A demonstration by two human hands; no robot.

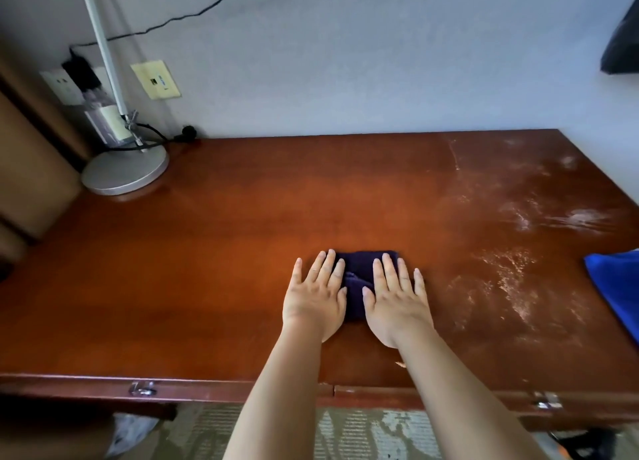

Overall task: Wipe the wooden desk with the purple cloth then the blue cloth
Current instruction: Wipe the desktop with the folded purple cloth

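Note:
The dark purple cloth [358, 279] lies folded near the middle of the wooden desk [207, 252]. My left hand [316, 295] and my right hand [396, 298] lie flat side by side on it, fingers straight and spread, pressing it onto the desk. Both hands cover the cloth's side parts; its middle and far edge show between and beyond the fingers. The blue cloth [617, 290] lies at the desk's right edge, partly cut off by the frame. White dusty smears [511, 269] cover the right part of the desk.
A desk lamp with a round grey base [126, 170] stands at the back left, its cable running to wall sockets [69, 86]. The wall runs along the desk's back. A dark object [622, 41] hangs at upper right. Drawer handles [141, 388] sit on the front edge.

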